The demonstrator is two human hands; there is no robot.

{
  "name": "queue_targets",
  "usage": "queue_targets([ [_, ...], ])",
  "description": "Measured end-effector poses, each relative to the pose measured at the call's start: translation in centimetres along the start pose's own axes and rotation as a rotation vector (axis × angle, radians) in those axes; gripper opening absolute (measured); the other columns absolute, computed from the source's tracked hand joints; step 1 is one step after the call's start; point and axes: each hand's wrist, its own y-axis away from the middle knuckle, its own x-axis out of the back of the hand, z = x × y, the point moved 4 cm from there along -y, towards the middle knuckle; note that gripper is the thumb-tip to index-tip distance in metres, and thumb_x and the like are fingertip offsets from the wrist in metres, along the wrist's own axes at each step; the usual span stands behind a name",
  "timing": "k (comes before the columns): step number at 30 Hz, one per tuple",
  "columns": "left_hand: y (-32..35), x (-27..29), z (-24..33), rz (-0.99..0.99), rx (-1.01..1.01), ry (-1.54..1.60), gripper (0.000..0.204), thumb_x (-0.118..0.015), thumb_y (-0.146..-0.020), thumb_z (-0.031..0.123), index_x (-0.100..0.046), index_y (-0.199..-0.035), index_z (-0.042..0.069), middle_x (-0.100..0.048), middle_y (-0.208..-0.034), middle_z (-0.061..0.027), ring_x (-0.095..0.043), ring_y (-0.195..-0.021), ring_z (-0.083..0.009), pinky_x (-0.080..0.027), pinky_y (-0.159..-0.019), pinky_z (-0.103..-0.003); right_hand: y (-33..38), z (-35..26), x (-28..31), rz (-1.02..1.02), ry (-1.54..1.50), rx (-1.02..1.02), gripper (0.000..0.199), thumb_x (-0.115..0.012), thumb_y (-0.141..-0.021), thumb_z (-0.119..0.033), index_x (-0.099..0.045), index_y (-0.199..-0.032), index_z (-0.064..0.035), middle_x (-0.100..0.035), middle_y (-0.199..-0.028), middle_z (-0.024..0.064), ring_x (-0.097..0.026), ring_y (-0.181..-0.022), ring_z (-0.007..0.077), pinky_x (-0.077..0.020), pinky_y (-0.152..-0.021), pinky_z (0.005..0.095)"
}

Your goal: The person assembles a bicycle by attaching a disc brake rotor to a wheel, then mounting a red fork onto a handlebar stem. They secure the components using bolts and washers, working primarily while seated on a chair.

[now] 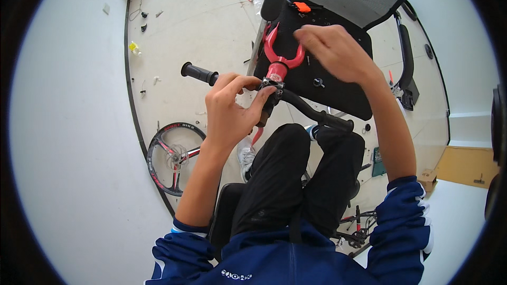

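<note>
A small bike's front end lies before me: a red fork (276, 68) with its two legs pointing away, and a black handlebar (303, 106) with rubber grips crossing it at a dark stem clamp (272, 83). My left hand (231, 106) is closed on the stem clamp, thumb on its near side and fingers over the bar to the left. Over the black chair seat (340, 92), my right hand (338, 50) hangs beside the fork's right leg. Its fingers are curled together, and whatever they pinch, if anything, is hidden.
Small metal parts and an orange item (302, 7) rest on the chair seat. A three-spoke wheel (177, 158) lies on the floor to the left. Loose bits are scattered along the left wall. At lower right are a black bike frame (359, 227) and a cardboard box (428, 179).
</note>
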Motion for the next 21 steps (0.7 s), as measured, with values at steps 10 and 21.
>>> queue_targets([
  [10,-1.5,-0.7,0.4,-0.175,-0.094,-0.038,0.008,-0.071,-0.082,-0.001,-0.071,-0.090,-0.002,-0.066,-0.079,-0.0080,-0.056,-0.067,-0.0175,-0.044,-0.062,-0.028,18.2,28.6,-5.5,0.171,-0.023,-0.918,0.032,-0.072,-0.084,-0.031,-0.073,-0.091,0.0006,-0.071,-0.088,0.0203,-0.070,-0.084,0.0323,-0.0544,-0.078,0.0406],
  [21,-1.0,-0.2,0.1,-0.120,0.161,-0.035,0.009,-0.079,-0.079,0.002,-0.074,-0.086,0.001,-0.066,-0.078,-0.0036,-0.052,-0.067,-0.0085,-0.038,-0.056,-0.024,16.1,29.8,-9.1,0.250,-0.042,-1.174,0.031,-0.079,-0.079,-0.028,-0.072,-0.080,0.0027,-0.071,-0.084,0.0234,-0.072,-0.080,0.0328,-0.0560,-0.076,0.0403],
])
